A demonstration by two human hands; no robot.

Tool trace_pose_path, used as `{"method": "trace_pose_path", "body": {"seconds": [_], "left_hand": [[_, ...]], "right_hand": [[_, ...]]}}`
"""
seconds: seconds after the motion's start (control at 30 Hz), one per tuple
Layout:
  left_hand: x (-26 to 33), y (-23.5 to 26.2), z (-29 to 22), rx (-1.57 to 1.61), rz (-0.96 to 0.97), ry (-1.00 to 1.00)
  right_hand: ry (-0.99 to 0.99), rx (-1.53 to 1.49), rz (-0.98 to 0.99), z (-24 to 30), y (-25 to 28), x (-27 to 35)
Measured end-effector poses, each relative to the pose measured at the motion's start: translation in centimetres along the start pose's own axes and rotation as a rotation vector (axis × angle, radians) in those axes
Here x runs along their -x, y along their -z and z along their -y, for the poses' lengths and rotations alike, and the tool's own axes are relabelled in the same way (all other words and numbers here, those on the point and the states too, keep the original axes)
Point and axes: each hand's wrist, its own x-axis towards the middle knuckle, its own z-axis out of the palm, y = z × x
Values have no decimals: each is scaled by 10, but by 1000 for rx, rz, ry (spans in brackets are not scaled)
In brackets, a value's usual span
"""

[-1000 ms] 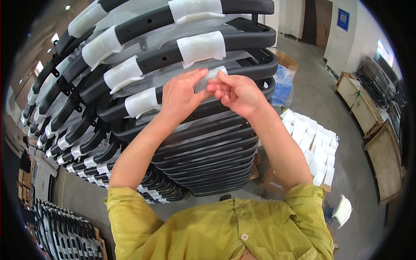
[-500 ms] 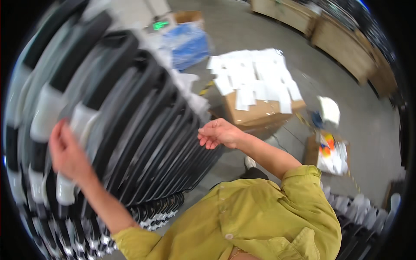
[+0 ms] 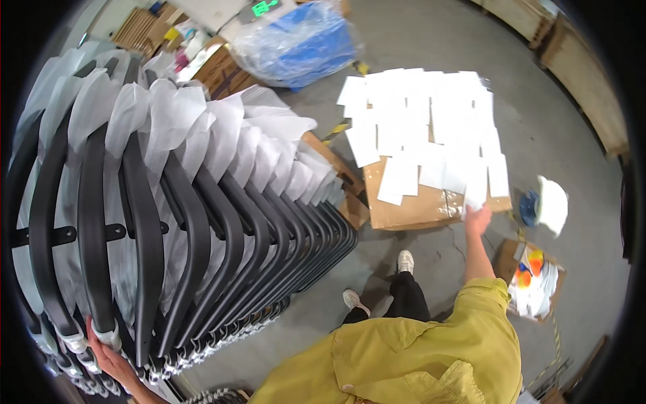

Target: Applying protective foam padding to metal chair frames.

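Rightward, the right hand (image 3: 478, 219) was seen stretched down and away from the body, its fingers closed on the lower edge of one white rectangular foam sheet (image 3: 475, 190). That sheet belonged to a spread of white foam sheets (image 3: 424, 114) laid overlapping across a flat brown cardboard box (image 3: 410, 209) on the grey concrete floor (image 3: 431, 40). The left hand (image 3: 111, 360) was found far off at the lower left, fingers wrapped round the near ends of a row of black curved plastic frames (image 3: 145, 229); how tightly it gripped could not be told. The two hands were kept well apart, with the yellow-sleeved torso (image 3: 410, 357) between them.

The pinched sheet lay forward and to the right of the body, well apart from the frames, and only the right hand was near it. The frames' long axes were noted running from their white-wrapped tops (image 3: 182, 114) at upper left down toward the left hand. Further out, a blue plastic-covered bundle (image 3: 299, 40) was recorded beyond the sheets, and a small open carton with orange items (image 3: 531, 276) beside the right arm.
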Motion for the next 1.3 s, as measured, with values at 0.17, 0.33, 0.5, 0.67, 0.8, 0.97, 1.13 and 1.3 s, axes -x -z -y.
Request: {"method": "trace_pose_path", "body": {"seconds": [0.17, 0.33, 0.5, 0.67, 0.8, 0.97, 1.13, 1.3], "left_hand": [[-3, 12, -11, -35, 124, 182], [4, 15, -7, -170, 91, 111], [-4, 2, -29, 138, 228, 241], [-6, 33, 24, 206, 347, 387], [-3, 20, 32, 118, 266, 167], [44, -36, -52, 15, -242, -213], [152, -119, -101, 1063, 473, -154], [197, -153, -64, 1613, 726, 415]], "right_hand": [[-53, 127, 145, -2, -18, -23], [-59, 172, 204, 9, -11, -29], [88, 88, 126, -43, -34, -60], [250, -292, 127, -29, -19, -53], [83, -1091, 527, 40, 60, 33], [160, -1465, 913, 67, 125, 179], [121, -1557, 1267, 73, 154, 355], [149, -1392, 1493, 78, 178, 470]]}}
